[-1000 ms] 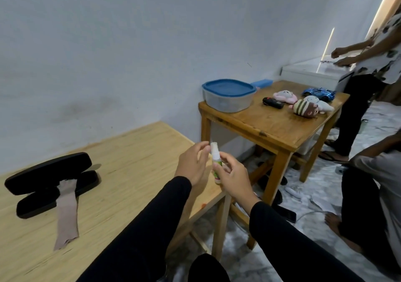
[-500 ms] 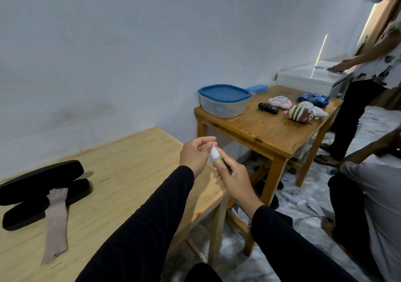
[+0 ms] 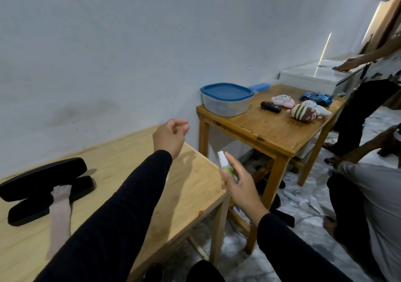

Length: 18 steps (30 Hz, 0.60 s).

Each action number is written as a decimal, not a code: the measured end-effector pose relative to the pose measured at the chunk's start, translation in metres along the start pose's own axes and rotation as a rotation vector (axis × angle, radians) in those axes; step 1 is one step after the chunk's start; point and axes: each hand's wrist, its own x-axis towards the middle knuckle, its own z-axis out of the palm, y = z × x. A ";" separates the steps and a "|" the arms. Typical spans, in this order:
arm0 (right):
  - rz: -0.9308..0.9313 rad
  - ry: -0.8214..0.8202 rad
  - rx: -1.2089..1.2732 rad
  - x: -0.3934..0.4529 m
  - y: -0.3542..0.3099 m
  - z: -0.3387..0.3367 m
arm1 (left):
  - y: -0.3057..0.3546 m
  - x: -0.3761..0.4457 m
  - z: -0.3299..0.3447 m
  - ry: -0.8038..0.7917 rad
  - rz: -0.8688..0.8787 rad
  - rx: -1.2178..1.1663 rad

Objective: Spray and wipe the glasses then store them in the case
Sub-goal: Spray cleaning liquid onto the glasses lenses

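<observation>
**Spray bottle in the right hand, left hand up and away**

A pale wall (image 3: 152, 42) fills the back of the room, with a marbled floor (image 3: 303, 205) off to the right. Nearest is a light wooden table (image 3: 134, 168), and beyond its far corner stands a darker wooden table (image 3: 271, 129).

On the near table, far left, lies an open black glasses case (image 3: 43, 186), both halves showing, with a pale cloth (image 3: 60, 212) trailing from it towards the near edge. The glasses themselves can't be made out.

The darker table carries a clear tub with a blue lid (image 3: 226, 99), a black remote (image 3: 271, 107), soft toys (image 3: 303, 110) and a blue toy car (image 3: 316, 98). Behind it sits a white chest (image 3: 312, 75), where a standing person (image 3: 368, 90) rests a hand. Another person (image 3: 368, 194) sits low at the right.

Both sleeves are black. The left hand (image 3: 170, 136) hovers above the near table, fingers loosely curled, holding nothing. The right hand (image 3: 240, 184) grips a small white spray bottle (image 3: 224, 165) upright just off the table's corner. Its green label is too small to read.
</observation>
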 end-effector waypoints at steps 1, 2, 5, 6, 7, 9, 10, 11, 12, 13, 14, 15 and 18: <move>0.001 -0.017 0.065 0.003 -0.005 0.001 | -0.005 -0.008 0.007 -0.044 0.015 0.045; -0.001 -0.031 0.125 0.007 -0.008 0.003 | -0.012 -0.016 0.013 -0.080 0.019 0.085; -0.020 -0.048 0.170 0.011 -0.014 0.002 | -0.035 -0.031 0.027 -0.171 0.012 0.161; -0.030 -0.042 0.174 0.012 -0.014 0.002 | -0.041 -0.034 0.030 -0.190 0.010 0.185; -0.031 -0.035 0.173 0.013 -0.014 0.001 | -0.044 -0.038 0.033 -0.208 0.002 0.207; -0.025 -0.022 0.149 0.014 -0.014 0.001 | -0.050 -0.045 0.041 -0.229 -0.033 0.216; -0.024 -0.015 0.125 0.015 -0.012 0.001 | -0.053 -0.049 0.045 -0.228 -0.064 0.206; -0.025 -0.012 0.106 0.015 -0.011 0.000 | -0.056 -0.052 0.048 -0.220 -0.097 0.193; -0.030 -0.014 0.100 0.016 -0.010 0.000 | -0.059 -0.055 0.050 -0.214 -0.123 0.192; -0.034 -0.022 0.096 0.016 -0.009 0.000 | -0.062 -0.057 0.053 -0.218 -0.127 0.212; -0.040 -0.028 0.090 0.016 -0.009 0.000 | -0.065 -0.058 0.055 -0.229 -0.118 0.247; -0.043 -0.032 0.078 0.016 -0.009 0.000 | -0.067 -0.058 0.057 -0.242 -0.105 0.280; -0.056 -0.046 0.056 0.016 -0.010 0.001 | -0.071 -0.057 0.056 -0.267 -0.061 0.337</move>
